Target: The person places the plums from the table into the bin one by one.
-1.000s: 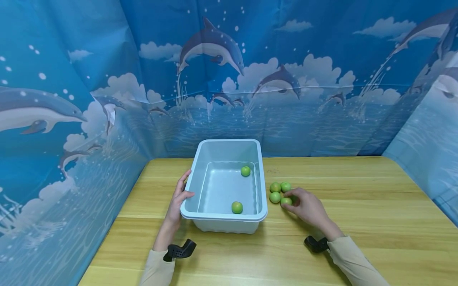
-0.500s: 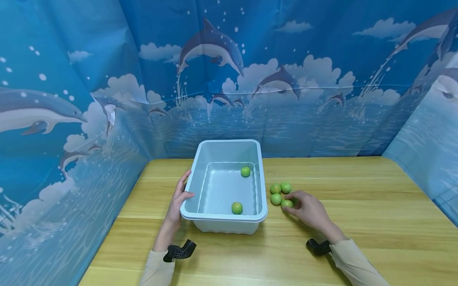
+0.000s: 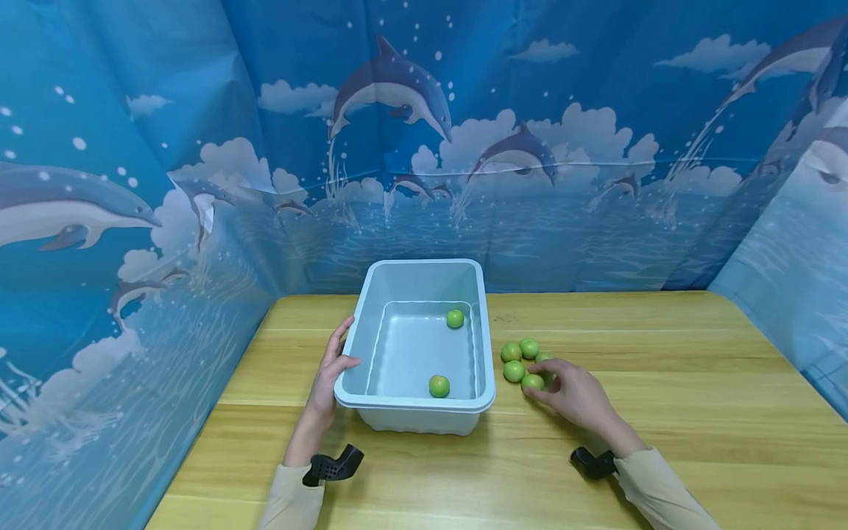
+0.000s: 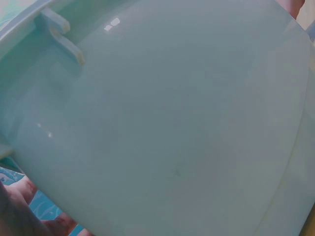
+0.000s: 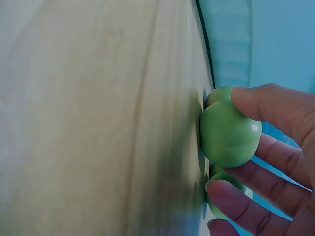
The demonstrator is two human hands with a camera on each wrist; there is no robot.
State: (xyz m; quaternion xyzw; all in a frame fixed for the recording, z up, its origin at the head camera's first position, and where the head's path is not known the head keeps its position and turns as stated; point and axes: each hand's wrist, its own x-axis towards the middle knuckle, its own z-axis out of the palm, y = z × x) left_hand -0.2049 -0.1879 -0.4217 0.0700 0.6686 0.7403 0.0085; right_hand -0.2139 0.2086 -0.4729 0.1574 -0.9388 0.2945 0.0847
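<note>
My left hand [image 3: 326, 379] holds a pale blue plastic bin [image 3: 416, 403] by its left side, thumb over the rim and fingers along the outside wall. The bin's wall [image 4: 172, 118] fills most of the left wrist view. Thumb and fingers of my right hand [image 3: 575, 396] pinch a smooth round green fruit [image 5: 230, 135] low at the table. Several like it lie close by, among them a green fruit [image 3: 513, 371] to its left and a partly hidden green fruit [image 3: 544, 358] behind it. Inside the bin sit a far green fruit [image 3: 455, 319] and a near green fruit [image 3: 439, 386].
The yellow wooden table [image 3: 695, 383] runs out to both sides of the bin. Behind it and along the sides hangs a blue curtain [image 3: 424, 206] printed with dolphins. Each wrist carries a black camera, such as the left camera [image 3: 334, 465].
My right hand has shifted slightly right and toward me with its fruit. The group of fruits has spread a little, and one more shows behind the hand. Left hand and bin stay put.
</note>
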